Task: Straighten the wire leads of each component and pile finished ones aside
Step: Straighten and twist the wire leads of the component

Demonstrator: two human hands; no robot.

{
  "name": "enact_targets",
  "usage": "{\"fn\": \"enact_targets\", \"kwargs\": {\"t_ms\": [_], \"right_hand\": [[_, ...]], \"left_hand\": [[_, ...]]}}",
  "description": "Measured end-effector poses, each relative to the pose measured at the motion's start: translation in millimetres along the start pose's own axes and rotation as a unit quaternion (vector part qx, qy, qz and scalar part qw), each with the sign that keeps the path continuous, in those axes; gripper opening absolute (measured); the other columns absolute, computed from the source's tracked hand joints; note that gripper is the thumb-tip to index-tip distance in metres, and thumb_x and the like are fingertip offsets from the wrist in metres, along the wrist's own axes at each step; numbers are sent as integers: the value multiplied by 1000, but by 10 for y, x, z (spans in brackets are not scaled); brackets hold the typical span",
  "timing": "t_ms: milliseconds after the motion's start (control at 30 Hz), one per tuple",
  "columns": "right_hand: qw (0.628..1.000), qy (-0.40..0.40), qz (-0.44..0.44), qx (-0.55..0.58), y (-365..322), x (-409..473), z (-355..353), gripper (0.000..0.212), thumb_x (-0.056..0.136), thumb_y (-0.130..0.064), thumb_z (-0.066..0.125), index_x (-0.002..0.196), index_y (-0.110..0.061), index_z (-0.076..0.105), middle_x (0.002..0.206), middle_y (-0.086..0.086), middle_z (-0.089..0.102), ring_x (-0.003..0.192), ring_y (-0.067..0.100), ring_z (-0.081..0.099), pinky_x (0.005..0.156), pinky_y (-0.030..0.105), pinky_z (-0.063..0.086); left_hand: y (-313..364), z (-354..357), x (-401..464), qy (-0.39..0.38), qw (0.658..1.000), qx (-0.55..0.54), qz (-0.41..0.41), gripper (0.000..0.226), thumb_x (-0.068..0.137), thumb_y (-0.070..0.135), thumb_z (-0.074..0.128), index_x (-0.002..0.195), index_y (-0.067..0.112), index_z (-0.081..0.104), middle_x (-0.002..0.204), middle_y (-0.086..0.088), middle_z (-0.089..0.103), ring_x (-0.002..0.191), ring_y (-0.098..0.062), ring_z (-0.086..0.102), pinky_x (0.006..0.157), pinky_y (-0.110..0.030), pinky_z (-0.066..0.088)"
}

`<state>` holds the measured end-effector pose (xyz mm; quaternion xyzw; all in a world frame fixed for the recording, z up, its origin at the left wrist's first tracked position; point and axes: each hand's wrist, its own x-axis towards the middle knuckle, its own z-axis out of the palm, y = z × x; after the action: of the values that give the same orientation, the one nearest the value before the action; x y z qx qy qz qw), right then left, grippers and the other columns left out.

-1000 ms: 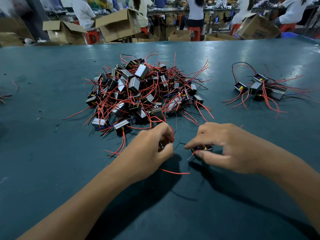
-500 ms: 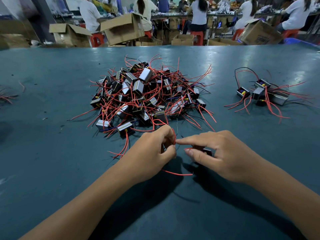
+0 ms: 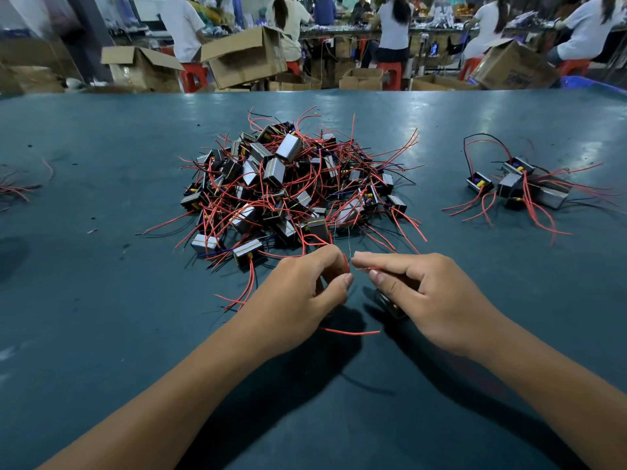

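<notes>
Both hands meet low on the teal table (image 3: 101,334), just in front of the big heap of components (image 3: 288,188). The left hand (image 3: 302,296) has its fingers curled in, thumb pressed toward the forefinger, pinching a red wire lead (image 3: 345,264) that loops over the top of its knuckles. The right hand (image 3: 424,293) reaches across with forefinger stretched out and thumb tucked beneath it, nipping a thin stretch of the lead between them; the two pinches sit almost tip to tip, with only a short span of wire between.

The component (image 3: 390,305) being worked on lies under the right hand, a dark block showing just below the thumb and mostly hidden by the palm; whether it rests on the table or is lifted by the curled fingers is hard to make out. A second red lead (image 3: 349,332) trails out beneath the left hand and lies curved on the table between the two wrists.

The heap is a tangle of small dark blocks with grey faces and red wires sticking out all ways. Well apart to the right lies a smaller pile of components (image 3: 519,188) with leads fanned outward. At the far left edge, a few loose red wires (image 3: 17,188) lie on the table. Beyond the table stand open cardboard boxes (image 3: 244,59) and red stools (image 3: 388,71), with people seated at benches.
</notes>
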<state>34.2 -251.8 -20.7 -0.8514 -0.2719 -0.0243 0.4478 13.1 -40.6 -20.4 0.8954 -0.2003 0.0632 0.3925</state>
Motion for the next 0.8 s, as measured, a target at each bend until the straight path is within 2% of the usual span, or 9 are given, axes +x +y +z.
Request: {"fn": "enact_targets", "kwargs": {"t_ms": [100,200,300,367,433,467,600,700,800], "right_hand": [[1000,-9,13,21,-13,5,13,27,97,-20,59,121,-23,71,111,-17,73,108,-7,63,95,12,44],[996,-20,32,76,-35,12,33,27,97,-28,56,118,-21,71,91,-8,76,83,4,72,81,17,51],[993,-2,48,111,-52,14,67,38,90,-43,52,110,-19,74,77,-3,69,57,7,59,59,16,44],[995,8,40,92,-29,17,70,47,91,-49,48,102,-12,74,71,11,63,53,19,47,54,30,38],[995,1,38,91,-12,20,72,46,99,-46,47,98,-8,72,71,25,57,55,29,41,55,39,35],[994,-1,41,104,-5,20,77,40,102,-40,47,99,-8,71,71,25,57,55,29,39,55,38,34],[980,-19,57,191,-4,21,94,18,104,-10,45,111,-15,61,71,3,68,56,11,49,57,16,41],[973,-27,64,219,-1,22,97,3,102,-10,48,102,-11,51,75,4,72,60,12,56,60,15,44],[970,-15,65,232,-22,17,106,3,102,-9,49,99,-9,50,74,6,72,59,13,56,57,13,42]], "left_hand": [[9,9,-5,-8,1000,-1,9,12,99,27,60,88,26,58,74,6,65,67,-15,59,64,-35,47],[17,21,-9,-7,1000,-3,18,10,98,25,62,89,23,60,74,5,65,65,-20,58,65,-41,46],[1,8,-11,2,1000,-17,18,10,96,22,65,87,21,62,75,7,63,63,-20,58,63,-41,47],[-14,4,-13,4,999,-30,16,9,96,22,65,88,23,62,76,7,64,64,-20,59,63,-41,49],[-23,17,-13,3,999,-40,13,8,97,24,65,90,26,63,76,7,66,64,-19,60,63,-41,50],[-23,29,-11,0,999,-49,10,7,98,26,63,91,27,64,76,8,67,64,-19,60,62,-41,51],[-22,47,-10,-4,998,-64,12,10,101,29,59,93,27,65,74,8,66,61,-20,57,59,-38,51],[-17,36,-13,-1,999,-46,17,12,101,29,59,91,28,65,71,2,62,60,-21,54,58,-38,47],[-3,33,-16,-6,999,-40,12,13,100,29,60,89,27,66,70,0,62,60,-20,54,58,-38,46]]}}
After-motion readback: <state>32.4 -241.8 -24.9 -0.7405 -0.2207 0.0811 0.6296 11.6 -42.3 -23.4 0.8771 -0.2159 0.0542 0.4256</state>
